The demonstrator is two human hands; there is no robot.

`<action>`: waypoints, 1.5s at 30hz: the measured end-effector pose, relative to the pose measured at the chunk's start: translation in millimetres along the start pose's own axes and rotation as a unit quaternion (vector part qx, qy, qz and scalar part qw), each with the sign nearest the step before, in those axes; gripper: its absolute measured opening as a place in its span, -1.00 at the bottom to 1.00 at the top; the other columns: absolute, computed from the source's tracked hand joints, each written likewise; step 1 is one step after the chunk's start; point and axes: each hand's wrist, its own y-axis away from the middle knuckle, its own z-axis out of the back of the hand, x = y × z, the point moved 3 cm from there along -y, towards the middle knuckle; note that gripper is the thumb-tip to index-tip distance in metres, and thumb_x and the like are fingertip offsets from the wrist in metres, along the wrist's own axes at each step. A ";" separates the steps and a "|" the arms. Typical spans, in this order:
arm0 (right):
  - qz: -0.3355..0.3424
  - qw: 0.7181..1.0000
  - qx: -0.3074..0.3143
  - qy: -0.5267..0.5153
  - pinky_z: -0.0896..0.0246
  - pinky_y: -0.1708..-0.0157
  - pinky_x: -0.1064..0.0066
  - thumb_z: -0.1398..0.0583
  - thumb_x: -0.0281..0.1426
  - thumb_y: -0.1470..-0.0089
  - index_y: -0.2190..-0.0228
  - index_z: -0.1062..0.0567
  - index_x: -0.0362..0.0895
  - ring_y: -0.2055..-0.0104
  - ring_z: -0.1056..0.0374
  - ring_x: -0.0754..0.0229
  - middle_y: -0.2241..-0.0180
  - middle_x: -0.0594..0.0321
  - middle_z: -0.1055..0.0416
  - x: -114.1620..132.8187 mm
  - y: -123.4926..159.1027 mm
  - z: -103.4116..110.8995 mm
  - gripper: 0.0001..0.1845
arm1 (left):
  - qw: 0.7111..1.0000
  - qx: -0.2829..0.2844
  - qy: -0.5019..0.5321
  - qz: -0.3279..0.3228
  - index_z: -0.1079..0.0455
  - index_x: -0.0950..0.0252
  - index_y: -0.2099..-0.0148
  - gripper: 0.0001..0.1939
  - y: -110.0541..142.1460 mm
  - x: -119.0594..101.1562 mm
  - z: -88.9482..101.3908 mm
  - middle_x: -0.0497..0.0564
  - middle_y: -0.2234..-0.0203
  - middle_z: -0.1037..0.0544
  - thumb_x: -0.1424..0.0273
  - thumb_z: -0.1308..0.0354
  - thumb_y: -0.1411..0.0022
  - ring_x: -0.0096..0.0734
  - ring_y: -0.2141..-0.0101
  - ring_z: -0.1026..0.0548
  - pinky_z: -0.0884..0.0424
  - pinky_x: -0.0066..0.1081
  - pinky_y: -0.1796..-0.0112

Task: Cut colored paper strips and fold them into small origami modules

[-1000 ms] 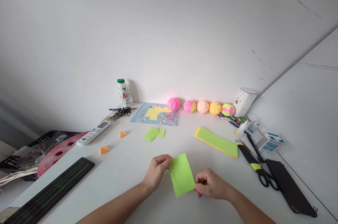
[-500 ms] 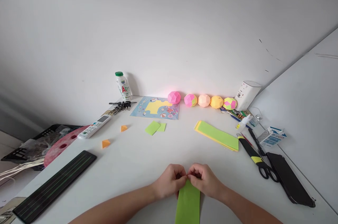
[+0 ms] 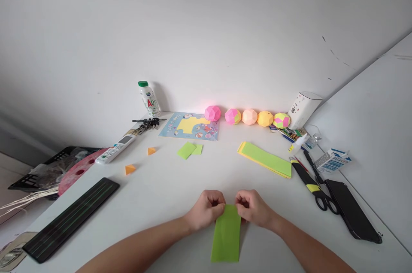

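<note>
- The left hand (image 3: 206,212) and right hand (image 3: 255,209), which met at the middle of the top edge a moment ago, have parted to the upper corners of the narrow green paper rectangle (image 3: 225,236).
- Both hands are closed in narrow pinches, one at each corner; the paper lies between the forearms, its long sides running towards the person.
- This looks like the top edge being straightened or pressed along its width; whether the paper is folded double, I cannot tell.
- Two hands, one paper rectangle between them.
- Two small green paper pieces (image 3: 186,150) overlap beyond the left hand, and two small orange folded paper pieces (image 3: 130,169) sit apart from each other on the white counter (image 3: 167,187).
- One stack of long green and yellow paper strips (image 3: 267,158) lies beyond the right hand; its layers are too close to count.
- Five faceted paper balls line the wall: one pink (image 3: 213,113), one pink and yellow (image 3: 232,116), one peach (image 3: 249,116), one yellow (image 3: 265,119), one green and pink (image 3: 282,120).
- One white bottle with a green cap (image 3: 149,100), one white remote control (image 3: 116,148) and one black phone-like slab (image 3: 353,210) stand or lie around the edges.
</note>
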 end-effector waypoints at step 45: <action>0.078 0.996 -0.024 -0.017 -0.02 0.57 0.51 -0.15 -0.29 -0.06 0.50 -0.38 -0.18 0.54 -0.11 0.34 0.58 0.35 -0.22 5.7 1.5 7.7 -0.79 | 0.980 0.058 0.188 0.036 -0.23 0.32 0.41 -0.68 -3.2 4.1 -2.3 -0.09 0.55 -0.38 0.19 -0.23 -0.03 -0.52 0.50 -0.35 -0.23 -0.45 0.44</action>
